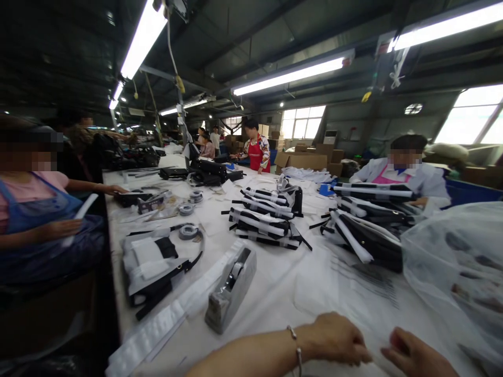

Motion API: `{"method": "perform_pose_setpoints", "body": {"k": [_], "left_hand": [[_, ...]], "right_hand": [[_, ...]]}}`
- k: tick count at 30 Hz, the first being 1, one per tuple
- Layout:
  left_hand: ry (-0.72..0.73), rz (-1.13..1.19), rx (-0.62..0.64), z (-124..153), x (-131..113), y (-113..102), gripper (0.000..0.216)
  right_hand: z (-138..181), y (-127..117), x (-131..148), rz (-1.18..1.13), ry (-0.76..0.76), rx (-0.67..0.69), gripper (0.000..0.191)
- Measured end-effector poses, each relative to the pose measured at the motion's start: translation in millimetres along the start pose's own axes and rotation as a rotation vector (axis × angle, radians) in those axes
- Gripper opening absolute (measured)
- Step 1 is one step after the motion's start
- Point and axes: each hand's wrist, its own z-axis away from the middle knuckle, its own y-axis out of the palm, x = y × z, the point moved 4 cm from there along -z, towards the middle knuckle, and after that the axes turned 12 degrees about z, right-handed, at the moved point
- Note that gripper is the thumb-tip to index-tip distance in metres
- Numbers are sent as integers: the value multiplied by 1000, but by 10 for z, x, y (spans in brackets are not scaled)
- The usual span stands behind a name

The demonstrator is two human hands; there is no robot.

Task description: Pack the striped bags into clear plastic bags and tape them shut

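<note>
My left hand [340,339], with a bracelet at the wrist, is low in the head view, its fingers curled and pressed together. Just to its right, my right hand [416,357] is also curled, its fingertips facing the left ones across a small gap. Whatever the fingers pinch, if anything, is too thin or blurred to make out. Right beyond both hands, flat clear plastic bags [346,285] lie on the white table [275,283]. A grey tape dispenser [231,288] stands left of my left forearm.
Stacks of black bags with white wrapping [261,217] and more black bags [365,225] stand ahead. A bulging clear plastic bag [456,267] is at right. A partly wrapped black bag [157,262] lies left. Co-workers [408,167] work around the table, one person [35,209] close at left.
</note>
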Motion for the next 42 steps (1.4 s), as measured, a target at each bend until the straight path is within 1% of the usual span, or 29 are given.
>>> {"method": "perform_pose_setpoints", "body": {"k": [1, 2, 3, 4, 5, 6, 7, 8, 9, 10, 11, 13, 15, 17, 19, 20, 21, 22, 24, 26, 28, 30, 35, 38, 40, 42], "left_hand": [[-99, 214, 74, -57, 59, 116, 16], [-191, 444, 118, -115, 99, 227, 16], [-270, 666, 108, -173, 121, 316, 18], [-330, 863, 41, -227, 125, 373, 23], [-366, 1022, -66, -272, 113, 397, 31], [-383, 1137, -192, -303, 88, 394, 37], [-392, 1211, -309, -319, 51, 372, 38], [-397, 1246, -396, -327, 6, 340, 32], [-406, 1253, -441, -331, -43, 306, 24], [-414, 1245, -458, -332, -88, 271, 18], [-426, 1225, -465, -329, -121, 236, 15], [-450, 1180, -462, -301, -149, 182, 17], [-466, 1135, -430, -235, -137, 158, 19], [-482, 1090, -322, -137, -112, 175, 24], [-522, 1037, -122, -30, -93, 235, 34], [-523, 1011, -41, 13, -90, 259, 35], [-505, 994, 10, 42, -93, 274, 34], [-471, 985, 29, 53, -100, 278, 32], [-382, 985, -19, 30, -121, 264, 29], [-314, 984, -111, -20, -132, 240, 30], [-286, 966, -191, -66, -127, 221, 34], [-274, 935, -226, -91, -125, 216, 38], [-219, 816, -240, -89, -184, 235, 34], [-218, 697, -261, -70, -188, 215, 29], [-254, 593, -224, -28, -155, 180, 27], [-300, 469, -133, 63, -133, 127, 28]], "right_hand": [[-20, -52, 8, -9, -4, -16, 18], [-26, -90, 18, -19, -19, -33, 15], [-18, -112, 26, -30, -42, -50, 12], [-1, -119, 36, -43, -71, -64, 10], [22, -114, 44, -53, -102, -79, 10], [50, -103, 53, -56, -135, -98, 12], [78, -95, 62, -43, -165, -130, 14], [105, -93, 78, -15, -194, -172, 17], [132, -101, 102, 28, -223, -217, 19], [155, -117, 138, 80, -247, -254, 21], [174, -144, 184, 138, -264, -276, 22], [196, -230, 300, 249, -268, -264, 25], [190, -365, 414, 337, -203, -207, 27], [162, -526, 495, 386, -80, -145, 22], [125, -664, 538, 367, 40, -81, 18], [108, -715, 548, 339, 88, -59, 16], [94, -751, 552, 305, 127, -42, 15], [85, -771, 551, 268, 155, -30, 14], [81, -764, 551, 178, 157, -5, 17], [97, -716, 560, 90, 105, 27, 20], [131, -659, 576, 29, 52, 57, 23], [171, -618, 588, -3, 50, 67, 24], [223, -610, 621, -107, 148, 17, 23], [203, -653, 560, -223, 201, 25, 23], [187, -724, 430, -331, 296, -26, 25], [189, -814, 263, -405, 427, -130, 27]]}}
